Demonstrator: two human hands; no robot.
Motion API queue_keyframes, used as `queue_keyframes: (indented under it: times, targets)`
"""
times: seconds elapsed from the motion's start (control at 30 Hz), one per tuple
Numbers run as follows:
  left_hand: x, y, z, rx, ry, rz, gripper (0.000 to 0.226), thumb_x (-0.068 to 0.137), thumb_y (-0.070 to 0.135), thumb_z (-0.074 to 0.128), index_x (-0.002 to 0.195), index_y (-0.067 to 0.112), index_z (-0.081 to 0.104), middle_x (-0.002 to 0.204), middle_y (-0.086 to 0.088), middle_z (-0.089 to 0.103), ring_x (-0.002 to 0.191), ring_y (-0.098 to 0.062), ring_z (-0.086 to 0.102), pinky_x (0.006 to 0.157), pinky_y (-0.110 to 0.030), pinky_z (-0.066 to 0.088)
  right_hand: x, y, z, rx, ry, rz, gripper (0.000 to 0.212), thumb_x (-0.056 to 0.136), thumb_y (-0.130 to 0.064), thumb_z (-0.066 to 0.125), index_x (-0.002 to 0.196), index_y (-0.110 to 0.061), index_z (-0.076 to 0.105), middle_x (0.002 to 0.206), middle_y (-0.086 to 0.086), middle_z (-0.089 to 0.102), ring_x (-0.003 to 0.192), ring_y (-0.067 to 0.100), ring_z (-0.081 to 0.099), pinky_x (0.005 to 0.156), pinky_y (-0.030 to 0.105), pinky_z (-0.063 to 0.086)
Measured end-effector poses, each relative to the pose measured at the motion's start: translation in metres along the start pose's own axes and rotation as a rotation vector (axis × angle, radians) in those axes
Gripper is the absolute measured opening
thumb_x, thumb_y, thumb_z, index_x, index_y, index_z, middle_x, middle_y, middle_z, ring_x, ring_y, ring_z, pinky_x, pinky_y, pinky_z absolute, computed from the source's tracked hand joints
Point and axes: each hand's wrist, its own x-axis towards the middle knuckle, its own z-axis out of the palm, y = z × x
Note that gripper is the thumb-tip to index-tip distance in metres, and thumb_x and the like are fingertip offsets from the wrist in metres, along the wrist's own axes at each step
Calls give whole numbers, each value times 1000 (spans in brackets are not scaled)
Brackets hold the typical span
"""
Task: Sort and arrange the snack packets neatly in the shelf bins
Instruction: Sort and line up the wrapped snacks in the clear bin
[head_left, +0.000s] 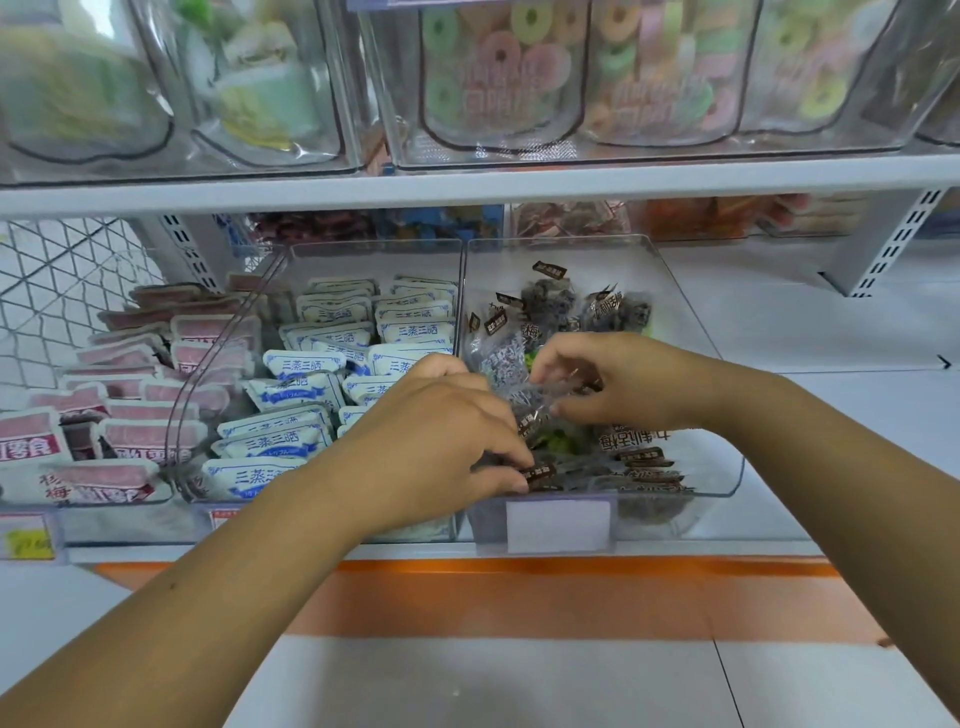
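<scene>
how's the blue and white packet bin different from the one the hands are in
The middle bin holds opaque blue-and-white packets in overlapping rows; the right bin holds clear brown-labelled packets in a loose jumble. The middle bin is filled nearly to its back; the right bin's back is partly bare. The left hand and right hand grip packets only in the right bin. Both are clear plastic bins.

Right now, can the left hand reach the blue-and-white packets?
Probably yes: the left hand is beside the blue-and-white packets, whose bin is open on top; it pinches a dark packet, though.
</scene>
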Motion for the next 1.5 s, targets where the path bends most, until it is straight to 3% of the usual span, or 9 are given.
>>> queue_keyframes:
  times: [0.2,0.33,0.5,0.63,0.73,0.83,1.0,1.3,1.5]
  targets:
    - [2,-3,-2,12,28,-6,33,75,60,67,101,39,73,91,26,64,92,-5,43,87,-34,39,-4,-7,-7,-5,83,-5,21,91,-33,62,110,-42,60,93,-21,64,72,-7,57,69,17,47]
    - [4,-6,0,11,45,-27,27,76,49,73,100,37,74,92,25,64,95,-6,42,89,-36,39,-5,-11,-6,13,-32,59,31,94,-26,58,119,-43,54,69,-21,58,52,-6,49,50,9,37]
    - [7,-7,5,28,146,-78,24,73,42,78,94,33,71,88,17,55,89,-9,45,81,-34,44,-5,-7,0,21,-88,118,22,93,-27,56,114,-31,50,88,-1,60,70,9,50,64,27,40]
    - [11,-3,1,2,154,-211,45,74,46,75,111,34,53,112,17,43,94,-3,43,83,-21,34,-6,-11,6,-35,-137,89,13,98,-22,48,109,-21,54,80,-2,53,66,10,46,64,27,39]
    - [14,-4,-1,43,63,-180,53,80,47,67,129,35,50,144,17,39,125,-8,43,105,-31,31,-8,-16,5,9,-188,93,21,99,-26,45,118,-30,55,98,-4,60,81,8,54,73,21,44]
    - [14,-6,-4,78,-9,-161,45,81,48,64,125,39,58,139,20,48,128,-8,42,110,-31,23,-20,-18,-12,39,-148,178,47,88,-54,55,132,-42,44,123,-17,55,106,3,56,96,29,45]
    - [14,-11,-5,62,11,-166,28,84,43,68,111,35,68,132,18,55,122,-8,47,106,-29,25,-47,-31,-26,-138,8,81,24,68,-58,67,85,-41,66,95,-19,55,87,-2,58,82,25,50]
    - [15,-10,-5,52,17,-179,24,87,39,66,110,34,69,130,20,56,121,-8,46,105,-27,24,-45,-30,10,-81,-150,167,24,83,-47,66,107,-45,69,94,-29,67,82,-16,58,72,4,41]
    - [13,-12,-4,2,33,-174,22,84,38,69,106,33,71,127,18,59,119,-8,48,104,-28,25,-39,-30,9,67,-235,200,19,81,-41,71,100,-40,74,90,-27,70,82,-12,62,76,9,42]
